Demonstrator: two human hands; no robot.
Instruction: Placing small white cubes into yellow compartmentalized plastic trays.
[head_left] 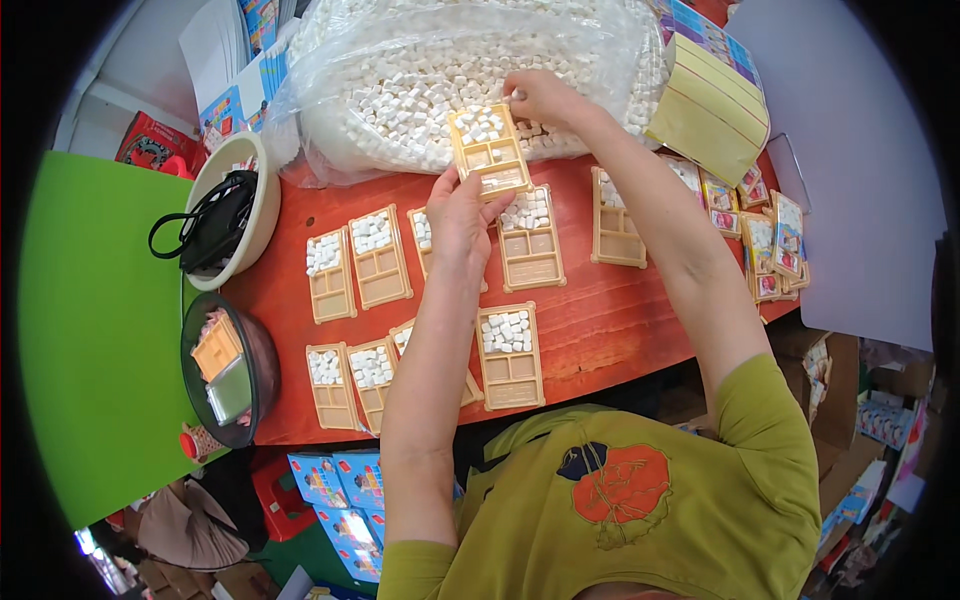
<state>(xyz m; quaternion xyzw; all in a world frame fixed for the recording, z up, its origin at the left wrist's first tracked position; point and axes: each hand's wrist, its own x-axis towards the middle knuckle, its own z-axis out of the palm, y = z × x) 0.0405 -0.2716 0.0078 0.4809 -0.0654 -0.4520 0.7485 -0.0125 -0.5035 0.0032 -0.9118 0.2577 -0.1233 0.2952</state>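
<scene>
The left hand [458, 222] gripped the lower end of a tan compartment tray [489, 152] held over the bag of white cubes [420, 90], while the right hand [540, 98] pinched cubes just above the tray's top compartment.

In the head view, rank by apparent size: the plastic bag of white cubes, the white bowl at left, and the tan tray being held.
1. plastic bag of white cubes, by far the largest.
2. white bowl.
3. tan tray, gripped by the left hand; it is raised nearer the camera, so it may look larger than it is.
</scene>
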